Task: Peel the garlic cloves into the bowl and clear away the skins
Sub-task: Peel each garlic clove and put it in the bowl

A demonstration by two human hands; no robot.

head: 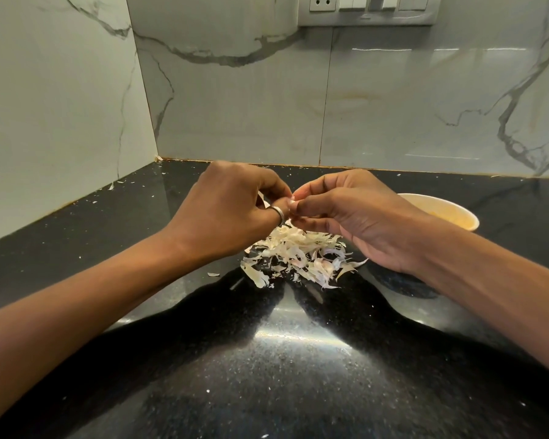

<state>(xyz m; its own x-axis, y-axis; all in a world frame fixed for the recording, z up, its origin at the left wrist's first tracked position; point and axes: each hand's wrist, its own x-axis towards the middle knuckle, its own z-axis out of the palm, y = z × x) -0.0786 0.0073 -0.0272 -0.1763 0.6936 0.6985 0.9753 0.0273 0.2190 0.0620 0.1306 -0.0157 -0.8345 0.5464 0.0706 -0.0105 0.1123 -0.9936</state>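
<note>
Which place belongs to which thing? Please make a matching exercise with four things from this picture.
Things
1. clove
2. skins
3. bowl
4. ring

Places
a. on a finger of the left hand
b. heaped on the counter, below the hands
c. pinched between the fingertips of both hands
d. on the counter, partly hidden behind the right hand

Pairs: 1-c, 2-b, 3-d, 4-a
</note>
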